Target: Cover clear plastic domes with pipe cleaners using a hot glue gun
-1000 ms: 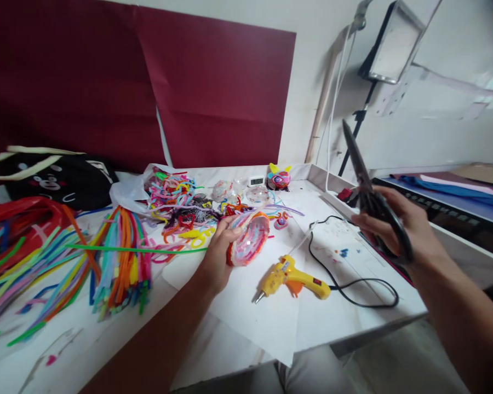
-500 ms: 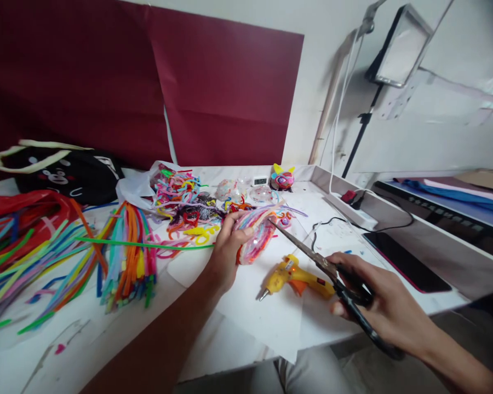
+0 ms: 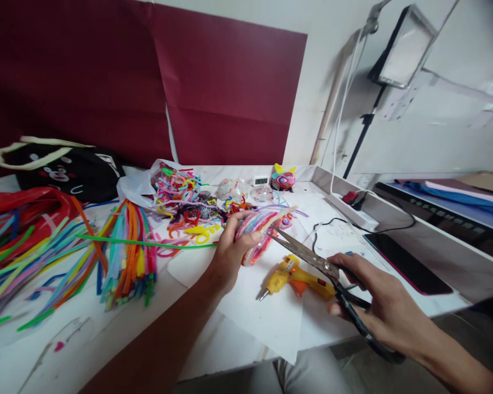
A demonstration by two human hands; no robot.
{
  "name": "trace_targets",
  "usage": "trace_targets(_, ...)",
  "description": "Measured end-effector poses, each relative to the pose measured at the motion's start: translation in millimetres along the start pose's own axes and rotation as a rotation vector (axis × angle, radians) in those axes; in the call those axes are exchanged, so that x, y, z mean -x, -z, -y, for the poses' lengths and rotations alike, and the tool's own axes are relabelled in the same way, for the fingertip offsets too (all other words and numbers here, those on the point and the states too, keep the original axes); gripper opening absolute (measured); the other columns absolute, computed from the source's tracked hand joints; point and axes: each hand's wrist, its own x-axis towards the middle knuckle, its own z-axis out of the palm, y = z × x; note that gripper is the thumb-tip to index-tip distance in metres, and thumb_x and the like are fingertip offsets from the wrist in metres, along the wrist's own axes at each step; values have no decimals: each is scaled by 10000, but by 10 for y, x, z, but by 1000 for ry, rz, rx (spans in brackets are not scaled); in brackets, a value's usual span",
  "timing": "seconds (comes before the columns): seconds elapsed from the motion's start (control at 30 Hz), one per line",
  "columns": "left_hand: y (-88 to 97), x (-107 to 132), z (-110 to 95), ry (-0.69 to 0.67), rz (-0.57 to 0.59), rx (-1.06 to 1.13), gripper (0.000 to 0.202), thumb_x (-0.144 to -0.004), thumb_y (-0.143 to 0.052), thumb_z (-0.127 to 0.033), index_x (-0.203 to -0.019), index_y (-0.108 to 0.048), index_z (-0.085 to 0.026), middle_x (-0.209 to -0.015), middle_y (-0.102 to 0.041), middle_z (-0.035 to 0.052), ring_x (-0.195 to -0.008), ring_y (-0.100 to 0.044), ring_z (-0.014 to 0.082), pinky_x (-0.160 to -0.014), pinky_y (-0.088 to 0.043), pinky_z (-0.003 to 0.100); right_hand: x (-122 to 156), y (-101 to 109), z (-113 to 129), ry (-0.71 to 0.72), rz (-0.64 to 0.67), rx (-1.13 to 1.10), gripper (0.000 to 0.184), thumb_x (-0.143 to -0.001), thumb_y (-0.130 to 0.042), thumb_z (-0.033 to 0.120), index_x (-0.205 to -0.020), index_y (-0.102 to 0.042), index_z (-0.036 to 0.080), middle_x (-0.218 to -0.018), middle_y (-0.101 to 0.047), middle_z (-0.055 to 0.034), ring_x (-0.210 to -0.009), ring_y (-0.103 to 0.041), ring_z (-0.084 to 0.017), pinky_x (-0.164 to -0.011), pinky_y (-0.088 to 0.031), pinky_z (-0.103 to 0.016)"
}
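Observation:
My left hand (image 3: 230,249) grips a curved piece made of pipe cleaners (image 3: 258,229) laid side by side in pink, blue, orange and white. Part of that piece is hidden behind my fingers. In my right hand (image 3: 372,301) is a pair of scissors (image 3: 312,260) with black handles, its blades slightly parted. The blade tips reach the right edge of the pipe-cleaner piece; whether they touch it I cannot tell. Below the blades, a yellow glue gun (image 3: 290,278) lies on white paper (image 3: 267,323), its small light glowing orange.
Bundles of pipe cleaners (image 3: 131,251) spread over the left side. Behind my hands are a heap of scraps (image 3: 178,189), a small digital clock (image 3: 260,180) and a colourful horned figure (image 3: 283,178). A phone (image 3: 406,262) and a power strip (image 3: 353,210) sit at right.
The scissor blades have parted a little from nearly closed. My left hand has turned the pipe-cleaner piece slightly, showing more of its outer side.

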Motion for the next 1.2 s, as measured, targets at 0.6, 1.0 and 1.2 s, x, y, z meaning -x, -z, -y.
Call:
trace_targets(0.6, 5, -2, 25, 55, 93, -73, 496, -745, -702, -341, -1205, -550, -235, -1172, -641, 48, -1080, -579, 243, -882, -442, 312, -28, 69, -156, 137, 0, 46, 478, -883, -642, 389, -1295, -466, 221, -1031, -638, -100, -861, -650, -214, -710, -532, -301)
trace_targets(1.0, -20, -10, 40, 135, 152, -17, 484, -721, -741, -319, -1177, -599, -245, -1167, -676, 48, -1088, -611, 270, -913, -459, 338, -53, 137, -313, 222, 17, 112, 469, -908, -607, 421, -1305, -480, 206, -881, -630, -70, -695, -613, -186, -607, -486, -285)
trace_targets(1.2, -32, 0, 35, 164, 133, -31, 494, -725, -757, -374, -1173, -600, -235, -1172, -671, 54, -1085, -615, 268, -894, -469, 331, -62, 133, -398, 273, 20, 135, 461, -932, -563, 442, -1309, -487, 188, -870, -641, -76, -673, -619, -186, -582, -472, -280)
